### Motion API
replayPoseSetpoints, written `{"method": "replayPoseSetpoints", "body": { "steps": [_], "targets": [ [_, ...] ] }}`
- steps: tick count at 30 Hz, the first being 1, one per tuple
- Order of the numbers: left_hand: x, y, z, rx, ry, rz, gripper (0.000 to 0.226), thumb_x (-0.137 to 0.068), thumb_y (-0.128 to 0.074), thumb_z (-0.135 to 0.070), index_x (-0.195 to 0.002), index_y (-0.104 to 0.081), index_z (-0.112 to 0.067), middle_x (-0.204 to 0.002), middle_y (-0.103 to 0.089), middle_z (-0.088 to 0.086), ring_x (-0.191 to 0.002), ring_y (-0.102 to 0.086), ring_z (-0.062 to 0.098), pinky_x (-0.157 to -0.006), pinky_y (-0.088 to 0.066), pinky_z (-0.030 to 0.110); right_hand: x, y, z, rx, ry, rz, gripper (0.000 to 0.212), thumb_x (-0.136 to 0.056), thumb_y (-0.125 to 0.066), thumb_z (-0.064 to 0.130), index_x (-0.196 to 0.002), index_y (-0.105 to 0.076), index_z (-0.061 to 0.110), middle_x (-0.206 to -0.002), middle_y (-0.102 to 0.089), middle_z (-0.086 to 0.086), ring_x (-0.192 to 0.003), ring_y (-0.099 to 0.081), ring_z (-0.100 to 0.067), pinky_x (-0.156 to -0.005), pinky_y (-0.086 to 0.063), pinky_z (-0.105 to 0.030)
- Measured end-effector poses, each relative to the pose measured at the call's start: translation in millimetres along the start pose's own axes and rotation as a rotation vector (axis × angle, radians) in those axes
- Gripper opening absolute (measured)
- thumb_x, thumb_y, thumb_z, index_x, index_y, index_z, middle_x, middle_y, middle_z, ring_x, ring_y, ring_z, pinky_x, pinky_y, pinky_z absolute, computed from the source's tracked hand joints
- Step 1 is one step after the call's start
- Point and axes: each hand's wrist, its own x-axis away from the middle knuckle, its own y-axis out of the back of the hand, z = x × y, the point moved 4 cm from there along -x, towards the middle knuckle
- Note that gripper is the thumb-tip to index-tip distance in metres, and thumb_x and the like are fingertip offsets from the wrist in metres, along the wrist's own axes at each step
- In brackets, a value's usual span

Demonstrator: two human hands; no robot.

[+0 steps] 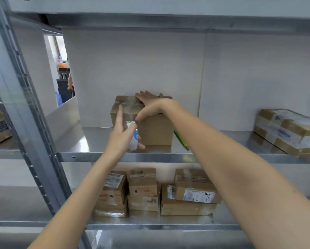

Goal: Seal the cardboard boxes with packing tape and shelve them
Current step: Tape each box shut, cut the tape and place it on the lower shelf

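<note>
two hands point(121, 135) point(148, 105) at one taped box point(156, 130)
right flat on top, fingers straight; left just below, gripping tape roll point(134, 139), forefinger straight up.

tape roll point(134, 136) mostly behind left hand point(121, 133), green tool point(181, 140) half behind forearm, labels blurred

Single head-worn wide-angle cam, looking fwd and slightly down into metal shelf point(125, 157) bays at close range; both forearms reach away from lens; lower shelf level visible below.
</note>
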Motion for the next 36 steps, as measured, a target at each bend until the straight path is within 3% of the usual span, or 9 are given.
{"method": "replayPoseSetpoints", "body": {
  "steps": [4,6,8,10,14,19,26,32,36],
  "targets": [
    [-9,4,0,-0.060,0.008,0.077,0.072,-0.097,-0.048,-0.022,-0.149,-0.005,-0.047,-0.097,-0.052,-0.009,-0.063,-0.072,0.036,-0.064,-0.053,0.050,6,5,5,0.012,-0.020,0.050,0.113,-0.074,-0.072,0.057,-0.156,-0.003,0.022,-0.163,-0.006,0.006,-0.149,0.000,-0.012,-0.120,-0.003,-0.050],
    [-13,4,2,-0.040,0.003,0.090,0.070,-0.095,-0.049,-0.021,-0.147,-0.009,-0.046,-0.097,-0.057,0.002,-0.061,-0.071,0.037,-0.058,-0.050,0.043,9,15,-2,-0.205,-0.086,0.190,0.080,-0.074,-0.073,0.054,-0.141,-0.040,0.026,-0.135,-0.044,0.000,-0.127,-0.039,-0.014,-0.108,-0.031,-0.039],
    [-15,6,3,-0.011,0.022,0.109,0.070,-0.094,-0.049,-0.019,-0.145,-0.011,-0.048,-0.097,-0.060,0.014,-0.063,-0.071,0.039,-0.054,-0.047,0.034,12,25,0,-0.401,-0.136,0.243,0.039,-0.080,-0.063,0.061,-0.102,-0.060,0.030,-0.107,-0.055,0.004,-0.094,-0.052,-0.015,-0.080,-0.042,-0.031],
    [-17,10,3,0.035,0.047,0.114,0.070,-0.093,-0.050,-0.018,-0.146,-0.013,-0.046,-0.098,-0.059,0.018,-0.069,-0.071,0.042,-0.045,-0.044,0.024,8,27,13,-0.396,-0.149,0.169,0.041,-0.091,-0.038,0.069,-0.099,-0.059,0.034,-0.105,-0.056,0.007,-0.092,-0.053,-0.014,-0.079,-0.041,-0.031],
    [-28,14,3,0.032,0.031,0.143,0.073,-0.094,-0.051,-0.020,-0.148,-0.011,-0.046,-0.077,-0.051,0.009,-0.045,-0.057,0.020,-0.043,-0.044,0.020,-4,3,37,-0.113,-0.093,0.016,0.053,-0.106,-0.012,0.040,-0.151,-0.027,0.017,-0.161,-0.021,-0.002,-0.148,-0.018,-0.020,-0.117,-0.013,-0.042],
    [-33,11,9,0.127,0.063,0.154,0.083,-0.093,-0.054,-0.021,-0.150,-0.002,-0.051,-0.087,-0.054,0.013,-0.073,-0.066,0.040,-0.037,-0.043,0.019,3,-7,28,-0.132,-0.055,-0.021,0.054,-0.106,-0.006,0.036,-0.157,-0.010,0.017,-0.164,-0.006,0.001,-0.151,-0.003,-0.017,-0.122,0.001,-0.042],
    [-35,15,12,0.136,0.039,0.190,0.082,-0.095,-0.054,-0.022,-0.150,-0.001,-0.052,-0.058,-0.044,0.003,-0.060,-0.050,0.027,-0.040,-0.046,0.021,27,-17,20,-0.191,0.127,-0.228,0.047,-0.100,-0.026,0.039,-0.140,-0.051,0.031,-0.149,-0.046,0.006,-0.133,-0.044,-0.020,-0.109,-0.036,-0.042],
    [-46,19,15,0.167,0.072,0.204,0.074,-0.096,-0.049,-0.026,-0.150,-0.007,-0.052,-0.070,-0.065,0.011,-0.051,-0.061,0.026,-0.065,-0.053,0.037,24,-15,11,-0.014,0.099,-0.254,0.046,-0.105,-0.029,0.041,-0.150,-0.035,0.031,-0.158,-0.029,0.012,-0.147,-0.020,-0.012,-0.119,-0.010,-0.041],
    [-29,12,26,0.250,-0.056,0.022,0.061,-0.100,-0.052,-0.031,-0.154,-0.022,-0.031,-0.069,-0.061,0.009,-0.052,-0.058,0.015,-0.056,-0.053,0.026,24,-18,4,0.030,0.026,-0.345,0.051,-0.104,-0.027,0.046,-0.149,-0.038,0.023,-0.154,-0.038,0.004,-0.140,-0.036,-0.019,-0.108,-0.029,-0.033]
  ]
}}
